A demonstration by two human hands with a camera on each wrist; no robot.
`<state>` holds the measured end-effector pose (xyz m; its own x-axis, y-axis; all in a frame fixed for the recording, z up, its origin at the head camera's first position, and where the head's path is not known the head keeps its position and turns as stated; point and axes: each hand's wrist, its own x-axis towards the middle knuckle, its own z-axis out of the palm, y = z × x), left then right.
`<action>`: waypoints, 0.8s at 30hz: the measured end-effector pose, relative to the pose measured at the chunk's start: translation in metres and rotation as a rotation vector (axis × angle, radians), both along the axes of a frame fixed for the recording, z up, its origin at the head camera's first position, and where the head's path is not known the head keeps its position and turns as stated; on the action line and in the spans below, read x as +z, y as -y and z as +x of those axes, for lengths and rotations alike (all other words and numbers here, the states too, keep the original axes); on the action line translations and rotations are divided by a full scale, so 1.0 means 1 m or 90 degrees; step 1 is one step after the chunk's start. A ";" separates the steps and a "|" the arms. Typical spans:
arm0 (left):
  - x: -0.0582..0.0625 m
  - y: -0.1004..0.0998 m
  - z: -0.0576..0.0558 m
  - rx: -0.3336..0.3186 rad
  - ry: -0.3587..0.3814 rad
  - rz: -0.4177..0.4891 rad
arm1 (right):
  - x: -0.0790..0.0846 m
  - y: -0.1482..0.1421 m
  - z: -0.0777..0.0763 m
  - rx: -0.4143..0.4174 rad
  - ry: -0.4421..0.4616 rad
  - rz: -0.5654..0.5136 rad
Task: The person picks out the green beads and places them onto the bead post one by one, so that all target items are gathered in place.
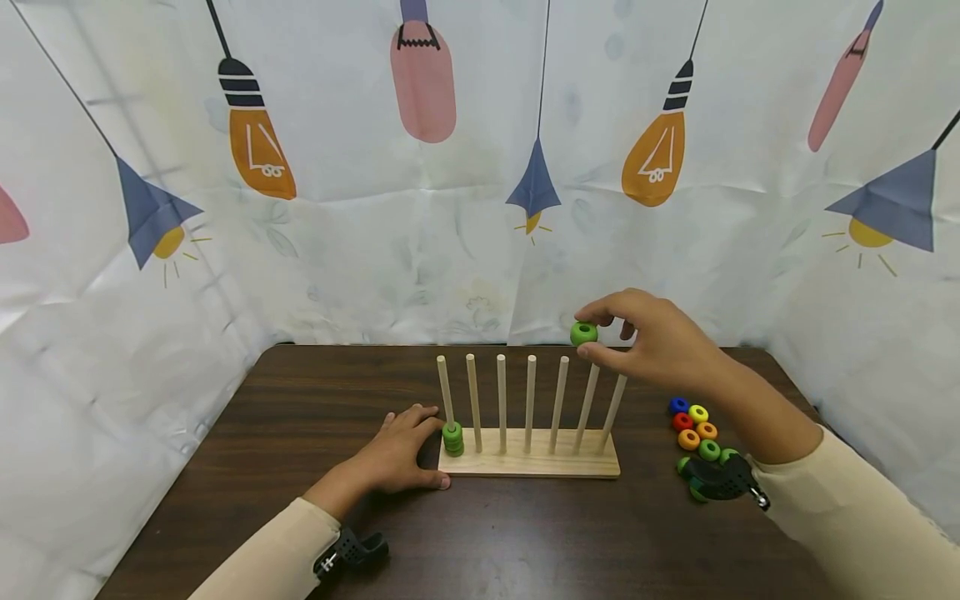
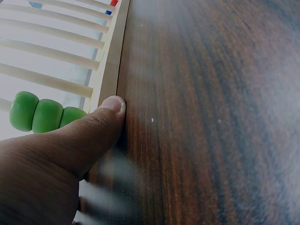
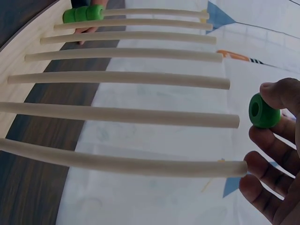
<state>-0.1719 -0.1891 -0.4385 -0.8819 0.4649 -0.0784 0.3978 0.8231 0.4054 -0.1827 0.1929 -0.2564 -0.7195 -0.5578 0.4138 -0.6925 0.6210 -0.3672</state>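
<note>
In the head view a wooden peg stand (image 1: 525, 465) with a row of several upright pegs is on the dark table. Green beads (image 1: 452, 440) are stacked on its leftmost peg. My left hand (image 1: 397, 454) holds the stand's left end, its thumb (image 2: 110, 108) against the front edge and its fingers toward the back corner. Up by the tops of the right-hand pegs, my right hand (image 1: 652, 337) pinches one green bead (image 3: 264, 111) between thumb and fingertips. In the right wrist view the bead's hole faces the pegs, and the bead is apart from the peg tips.
Loose beads lie on the table right of the stand, under my right forearm: a blue bead (image 1: 679, 406), a yellow bead (image 1: 698, 413), a red bead (image 1: 682, 422), orange beads (image 1: 688, 440) and green beads (image 1: 708, 450). A printed curtain (image 1: 480, 250) hangs behind the table (image 1: 337, 383).
</note>
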 end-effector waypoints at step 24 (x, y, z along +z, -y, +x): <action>0.000 0.000 0.000 0.003 0.000 0.004 | 0.002 0.025 -0.002 0.037 -0.011 0.000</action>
